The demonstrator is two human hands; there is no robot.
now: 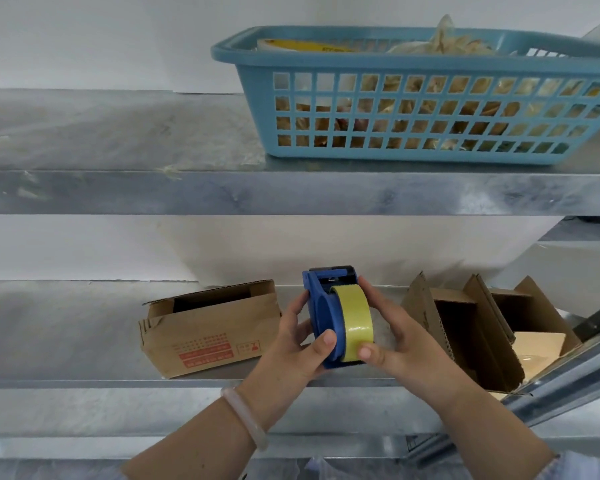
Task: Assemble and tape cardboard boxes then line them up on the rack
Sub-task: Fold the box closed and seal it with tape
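A left thumb [326, 339] presses the blue rim of a dispenser [321, 306] and a right thumb [369, 351] lies on its yellow tape [355, 315]; the left hand [297, 344] and right hand [407, 344] clasp the tool between them, fingers curled round its sides, their tips mostly hidden behind it; a pale bangle [245, 419] circles the left wrist. The tool is held before the rack's lower shelf [66, 341]; to its left a box [208, 332] sits open-topped, dark inside, its red print too blurred to read; to the right, open boxes [475, 337] stand flaps up, partly cut off by a slanted metal rail [568, 379]. On the upper shelf [118, 192], a blue basket [413, 98] runs out of frame, its crumpled contents hard to make out.
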